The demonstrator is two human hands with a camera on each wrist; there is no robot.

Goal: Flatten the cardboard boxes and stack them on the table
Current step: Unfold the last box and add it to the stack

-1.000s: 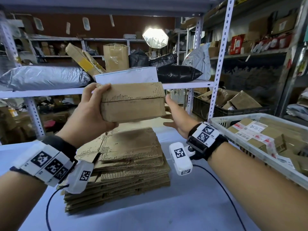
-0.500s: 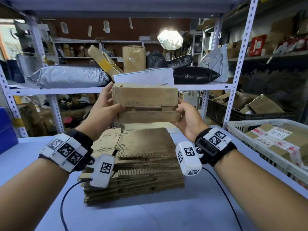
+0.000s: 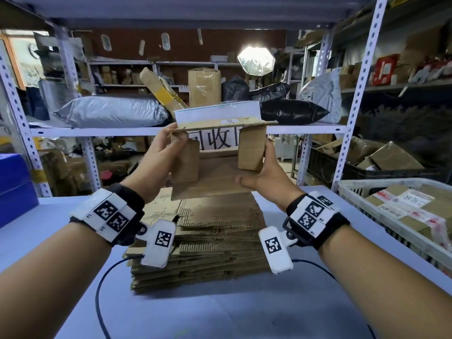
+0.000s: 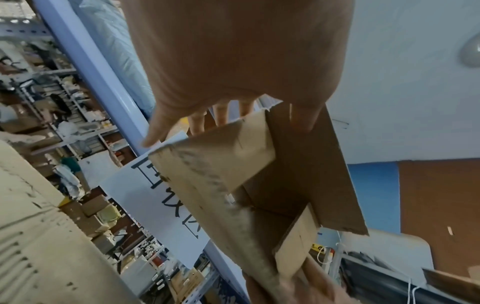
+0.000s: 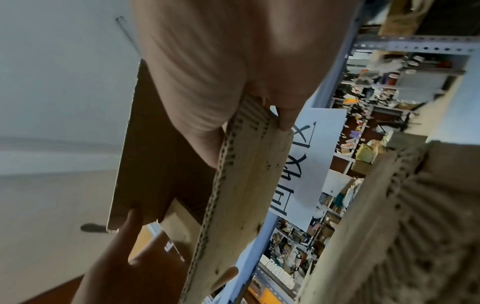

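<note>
I hold a brown cardboard box (image 3: 215,177) in the air above a stack of flattened cardboard (image 3: 208,231) on the blue table (image 3: 220,314). The box is pulled open: its top panel lies level, two side flaps hang down, the bottom panel slopes toward me. My left hand (image 3: 163,152) grips the left flap and top edge (image 4: 207,164). My right hand (image 3: 264,174) pinches the right edge of the bottom panel (image 5: 246,185), thumb on top. Through the open box a white sign with black characters (image 3: 215,140) shows.
A white plastic crate (image 3: 391,231) with taped boxes stands on the table at the right. A blue box (image 3: 14,187) sits at the left edge. Metal shelving (image 3: 151,130) loaded with parcels and bags runs behind the table. A black cable (image 3: 100,297) trails from my left wrist.
The closed box has been pulled open: the top panel rose and the flaps now hang apart. Both hands shifted from clasping its sides to gripping its opened edges.
</note>
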